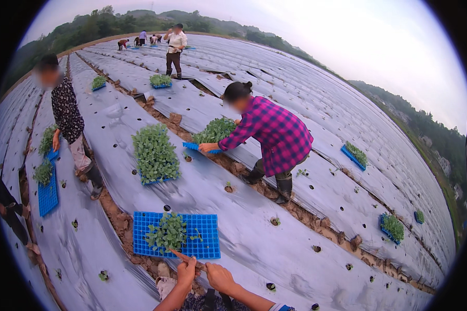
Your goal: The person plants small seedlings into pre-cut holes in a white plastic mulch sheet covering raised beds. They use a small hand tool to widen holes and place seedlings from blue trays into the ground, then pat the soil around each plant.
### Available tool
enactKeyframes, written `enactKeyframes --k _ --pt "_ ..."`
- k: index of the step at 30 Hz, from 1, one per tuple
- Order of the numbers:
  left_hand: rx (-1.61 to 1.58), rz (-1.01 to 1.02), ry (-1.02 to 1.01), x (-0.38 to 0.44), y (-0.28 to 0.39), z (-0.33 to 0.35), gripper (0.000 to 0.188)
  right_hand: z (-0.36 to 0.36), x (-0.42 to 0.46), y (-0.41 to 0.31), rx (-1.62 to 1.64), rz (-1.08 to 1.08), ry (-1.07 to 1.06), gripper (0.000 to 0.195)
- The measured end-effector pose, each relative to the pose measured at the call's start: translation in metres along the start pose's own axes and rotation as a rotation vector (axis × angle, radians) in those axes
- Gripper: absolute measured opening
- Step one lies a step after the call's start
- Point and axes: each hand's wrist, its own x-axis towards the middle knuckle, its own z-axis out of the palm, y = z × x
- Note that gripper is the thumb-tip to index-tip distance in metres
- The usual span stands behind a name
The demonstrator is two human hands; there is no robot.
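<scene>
A brown, pointed stick-like tool (184, 256), seemingly of wood, runs between my two hands. Around its middle, my left hand (185, 275) has its fingers closed, thumb on top. My right hand (220, 277) grips the rear end. The tip points up and left, at the near edge of a blue plastic seedling tray (206, 237). A clump of leafy green seedlings (167, 233) fills the middle of that tray, and one small seedling (196, 234) lies apart to its right. Many cells at both sides show no plants.
Holed plastic mulch film (257, 241) covers the beds, with muddy furrows (116, 214) between. A full seedling tray (155, 155) lies ahead. A person in a checked shirt (272, 132) bends over another tray (214, 132). Another person (68, 105) stands left, near trays (48, 194).
</scene>
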Motion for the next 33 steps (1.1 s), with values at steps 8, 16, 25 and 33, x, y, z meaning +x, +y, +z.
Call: enactKeyframes --k 8,16,25,33 --pt "0.077 -0.035 -0.126 0.004 -0.012 -0.01 0.034 0.008 -0.02 0.044 0.118 0.248 0.009 0.023" --pt "-0.032 -0.064 0.006 0.012 -0.026 -0.032 0.022 0.022 -0.045 0.094 0.56 0.474 -0.002 0.02" --pt "-0.056 -0.058 0.063 0.014 -0.03 -0.045 0.019 0.002 -0.04 0.087 1.2 0.843 0.073 0.022" --pt "-0.062 0.003 0.086 0.009 -0.028 -0.055 0.018 0.012 -0.063 0.1 1.168 0.879 0.087 0.016"
